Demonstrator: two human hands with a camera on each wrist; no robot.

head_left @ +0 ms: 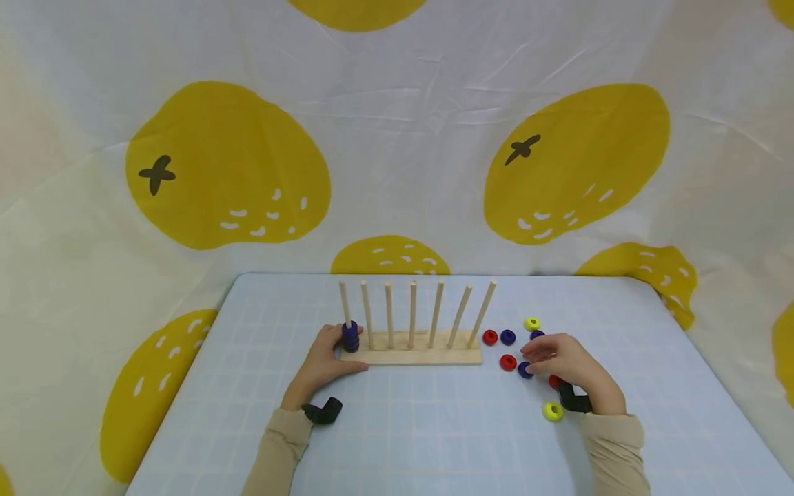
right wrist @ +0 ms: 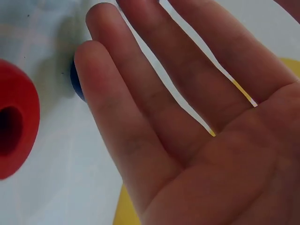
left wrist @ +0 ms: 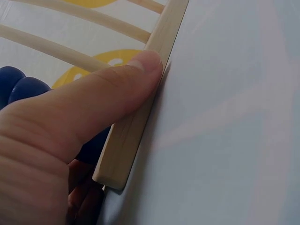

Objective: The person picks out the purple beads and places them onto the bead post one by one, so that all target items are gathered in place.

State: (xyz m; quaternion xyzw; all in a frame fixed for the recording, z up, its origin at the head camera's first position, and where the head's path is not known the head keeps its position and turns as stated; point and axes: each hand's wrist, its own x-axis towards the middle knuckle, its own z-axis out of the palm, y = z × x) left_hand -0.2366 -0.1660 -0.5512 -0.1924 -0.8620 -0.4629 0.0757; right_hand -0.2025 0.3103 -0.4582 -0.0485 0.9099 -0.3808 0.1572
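A wooden rack with a row of upright pegs stands on the table. Several dark blue rings are stacked on its leftmost peg. My left hand grips the rack's left end, the thumb lying along the front of the base in the left wrist view and the other fingers behind, partly hidden. To the right of the rack, my right hand hovers among loose rings with its fingers extended. Its thumb tip overlaps a blue ring in the head view. A red ring shows beside the fingers in the right wrist view.
Around the right hand lie more red rings, blue rings and yellow rings. Bare pegs rise from the rack's middle and right. A cloth printed with yellow fruit hangs behind the table.
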